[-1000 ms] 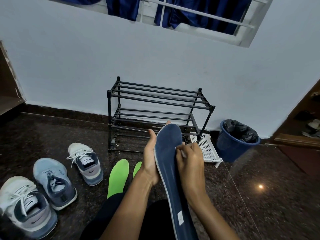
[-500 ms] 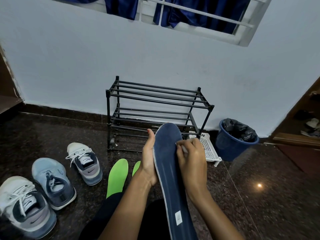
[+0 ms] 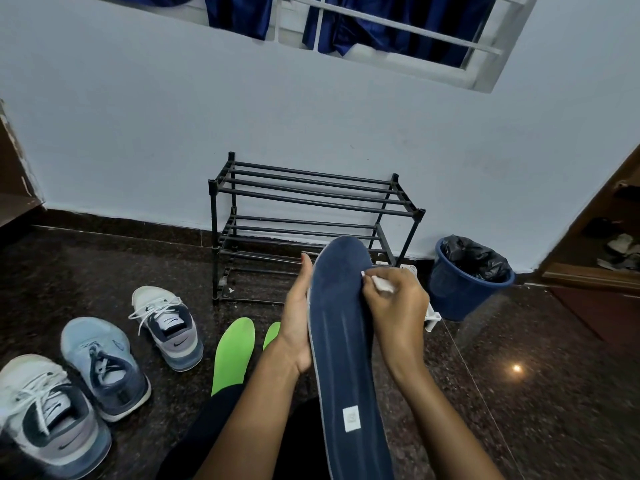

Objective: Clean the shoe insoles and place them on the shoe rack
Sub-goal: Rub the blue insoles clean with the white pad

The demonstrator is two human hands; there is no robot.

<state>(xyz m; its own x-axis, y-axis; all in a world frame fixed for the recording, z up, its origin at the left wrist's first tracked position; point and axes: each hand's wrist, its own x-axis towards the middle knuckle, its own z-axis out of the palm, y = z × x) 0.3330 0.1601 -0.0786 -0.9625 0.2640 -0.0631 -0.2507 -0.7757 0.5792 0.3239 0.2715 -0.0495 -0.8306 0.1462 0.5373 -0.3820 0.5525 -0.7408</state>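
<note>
- The left hand (image 3: 294, 323) holds the navy insole (image 3: 343, 341) by its left edge. The thumb lies straight up along that edge and the fingers are tucked behind it, so I can't see them.
- The insole is off the floor (image 3: 519, 410), running from between the 2 forearms up to past both hands, toe end farthest away. There's a small white label (image 3: 351, 419) down at the heel end, below both wrists.
- The right hand (image 3: 398, 306) is curled, pinching a small white tool (image 3: 381, 285). The tool's tip touches the insole's right edge near the toe, just above the knuckles. Can't tell exactly what kind of tool it is.
- The shoe rack (image 3: 311, 202) stands against the wall beyond both hands, black bars, nothing on the tiers that I can see. The insole's toe overlaps its lower tier in this view.
- 2 green insoles (image 3: 233, 351) lie on the floor just left of the left wrist, the 2nd one mostly hidden behind the hand.
- Further left of the left hand, 3 sneakers (image 3: 169, 327) sit in a loose row on the floor, well apart from the insole.
- To the right of the right hand there's a blue bin (image 3: 460, 296) with a black bag in it, and a white plastic basket (image 3: 432, 317) peeking out from behind the knuckles.
</note>
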